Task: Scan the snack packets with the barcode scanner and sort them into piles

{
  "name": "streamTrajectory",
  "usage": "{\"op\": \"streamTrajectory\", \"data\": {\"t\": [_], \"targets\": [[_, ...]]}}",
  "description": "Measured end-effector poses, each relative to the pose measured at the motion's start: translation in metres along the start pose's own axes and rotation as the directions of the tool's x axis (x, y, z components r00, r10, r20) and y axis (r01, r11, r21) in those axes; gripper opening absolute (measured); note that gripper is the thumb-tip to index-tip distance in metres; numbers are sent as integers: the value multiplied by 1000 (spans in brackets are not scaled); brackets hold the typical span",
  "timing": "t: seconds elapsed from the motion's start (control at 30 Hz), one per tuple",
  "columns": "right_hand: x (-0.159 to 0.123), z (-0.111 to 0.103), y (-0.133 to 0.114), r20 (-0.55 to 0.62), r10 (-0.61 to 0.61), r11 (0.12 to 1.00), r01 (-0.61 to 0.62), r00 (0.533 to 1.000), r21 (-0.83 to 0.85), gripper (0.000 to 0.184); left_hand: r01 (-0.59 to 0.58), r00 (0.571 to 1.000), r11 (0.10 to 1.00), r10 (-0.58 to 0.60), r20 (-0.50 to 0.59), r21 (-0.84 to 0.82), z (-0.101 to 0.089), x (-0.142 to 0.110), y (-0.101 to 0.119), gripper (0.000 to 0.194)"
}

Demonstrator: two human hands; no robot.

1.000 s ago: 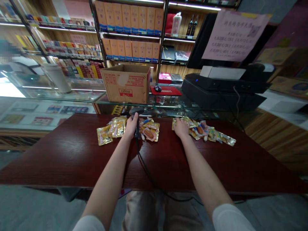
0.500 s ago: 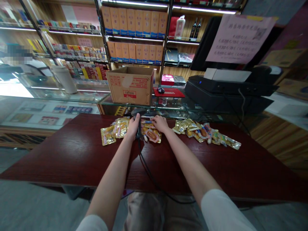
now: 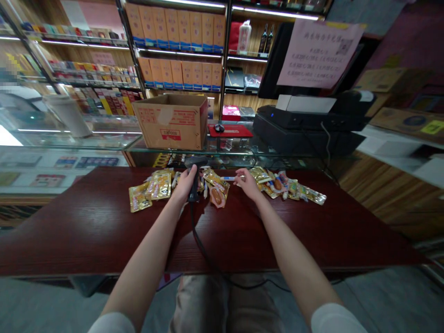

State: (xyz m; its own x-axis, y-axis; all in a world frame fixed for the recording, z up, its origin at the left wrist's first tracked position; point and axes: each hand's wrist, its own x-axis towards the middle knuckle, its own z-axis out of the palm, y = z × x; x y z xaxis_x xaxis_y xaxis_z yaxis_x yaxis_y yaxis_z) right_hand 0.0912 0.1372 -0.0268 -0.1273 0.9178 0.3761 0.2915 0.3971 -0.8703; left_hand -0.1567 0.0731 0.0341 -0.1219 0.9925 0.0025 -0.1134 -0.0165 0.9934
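Observation:
My left hand [image 3: 185, 185] is wrapped round the grip of a black corded barcode scanner [image 3: 194, 172], its head pointing away over the dark red table [image 3: 104, 231]. My right hand [image 3: 247, 184] pinches the end of a thin blue-and-white snack stick [image 3: 229, 178], lifted just above the table between two heaps. A middle heap of gold snack packets [image 3: 217, 189] lies right beside the scanner. Another gold heap [image 3: 151, 190] lies to the left of my left hand, and a mixed heap of packets [image 3: 287, 188] lies to the right of my right hand.
A glass counter [image 3: 104, 143] behind the table carries a cardboard box [image 3: 171, 121], a red mouse pad with a mouse [image 3: 225, 130] and a black register printer [image 3: 305, 127]. The scanner cable [image 3: 204, 249] trails toward my lap. Shelves of boxed goods [image 3: 180, 46] fill the back wall.
My right hand moved from the right heap to the middle heap, then drew back right holding a thin blue-and-white stick. My left hand kept hold of the scanner.

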Motion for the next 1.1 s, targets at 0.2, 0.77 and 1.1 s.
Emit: {"op": "streamTrajectory", "data": {"t": [0.2,0.77,1.1], "targets": [[-1,-14,-2,-117,34,962,0,993,274,33,83,973,996,-73,217,-40,8,-6,-6,57],[-5,-1,-15,-132,-66,993,78,989,89,23,117,924,993,-114,364,16,36,-20,-29,54],[-5,-30,-26,-159,-199,903,118,967,-413,7,131,934,991,-122,337,-4,35,-15,-29,57]]}}
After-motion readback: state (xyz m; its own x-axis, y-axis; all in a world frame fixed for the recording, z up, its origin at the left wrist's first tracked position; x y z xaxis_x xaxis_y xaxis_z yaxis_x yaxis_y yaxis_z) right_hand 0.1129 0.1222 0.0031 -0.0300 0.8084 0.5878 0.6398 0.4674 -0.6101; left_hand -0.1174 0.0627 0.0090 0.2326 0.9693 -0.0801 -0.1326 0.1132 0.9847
